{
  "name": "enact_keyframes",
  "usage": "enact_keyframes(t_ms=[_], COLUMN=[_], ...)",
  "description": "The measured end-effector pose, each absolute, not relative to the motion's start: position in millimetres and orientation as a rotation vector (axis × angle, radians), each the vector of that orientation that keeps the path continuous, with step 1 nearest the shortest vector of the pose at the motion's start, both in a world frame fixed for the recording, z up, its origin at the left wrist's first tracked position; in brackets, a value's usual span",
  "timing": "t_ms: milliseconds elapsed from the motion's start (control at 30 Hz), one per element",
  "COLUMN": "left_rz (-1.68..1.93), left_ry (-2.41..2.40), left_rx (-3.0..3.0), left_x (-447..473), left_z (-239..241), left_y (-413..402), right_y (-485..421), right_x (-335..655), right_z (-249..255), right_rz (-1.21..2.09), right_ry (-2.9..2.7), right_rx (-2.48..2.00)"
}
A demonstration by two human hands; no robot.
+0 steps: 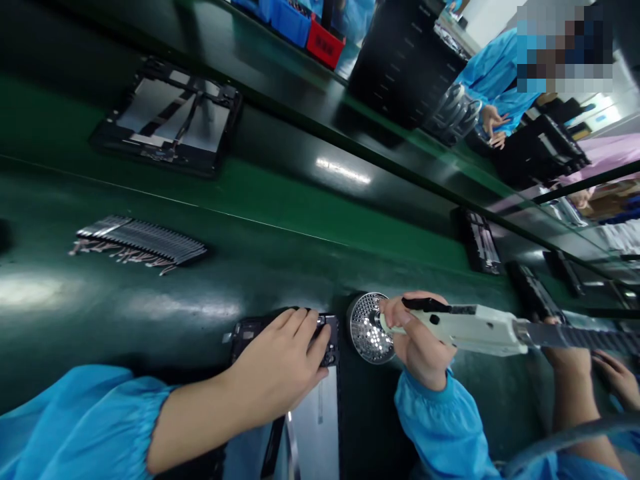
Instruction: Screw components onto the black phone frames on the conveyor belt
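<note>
My left hand (pixel 280 363) lies over the top end of an opened tablet (pixel 320 413), its fingers bent round the black frame there. A pale inner panel and a dark ribbon strip show on the tablet below the hand; what is under the palm is hidden. In my right hand (pixel 420 340) is a white electric screwdriver (pixel 480 330), held nearly level with its cord end to the right. Its front end is at a round metal screw dish (pixel 370 330) with a perforated plate; the bit itself cannot be made out.
A stack of thin parts with short wires (pixel 143 241) lies left on the green bench. Beyond it sits another opened tablet (pixel 170 123). Blue bins (pixel 290 20), a red bin (pixel 325 43) and black trays (pixel 395 60) stand behind. A co-worker's arm (pixel 575 380) is close at right.
</note>
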State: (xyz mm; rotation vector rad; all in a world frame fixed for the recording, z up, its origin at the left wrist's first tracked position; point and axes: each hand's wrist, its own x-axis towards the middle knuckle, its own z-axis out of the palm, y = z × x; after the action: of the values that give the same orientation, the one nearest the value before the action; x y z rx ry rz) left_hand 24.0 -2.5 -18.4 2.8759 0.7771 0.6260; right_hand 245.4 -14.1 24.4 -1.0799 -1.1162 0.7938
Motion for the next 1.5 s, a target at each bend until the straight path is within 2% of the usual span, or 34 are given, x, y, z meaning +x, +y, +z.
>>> enact_keyframes(t_ms=[400,700,900,1500], left_rz=[0.621,0.576,0.572,0.543], left_ry=[0.772,0.766,0.782,0.786], left_rx=[2.792,2.811,2.836,2.788], left_x=[24,25,26,27], left_z=[-23,-23,-22,-16], left_y=[-7,-5,-5,-4], right_y=[-14,-23,-22,-18], right_x=[242,224,202,201], right_z=[24,64,53,45], right_rz=[0.777,0.726,0.857,0.875], right_ry=[-1.107,-1.234,-1.250,-1.296], right_rx=[-1.129,-1.077,-1.071,-1.045])
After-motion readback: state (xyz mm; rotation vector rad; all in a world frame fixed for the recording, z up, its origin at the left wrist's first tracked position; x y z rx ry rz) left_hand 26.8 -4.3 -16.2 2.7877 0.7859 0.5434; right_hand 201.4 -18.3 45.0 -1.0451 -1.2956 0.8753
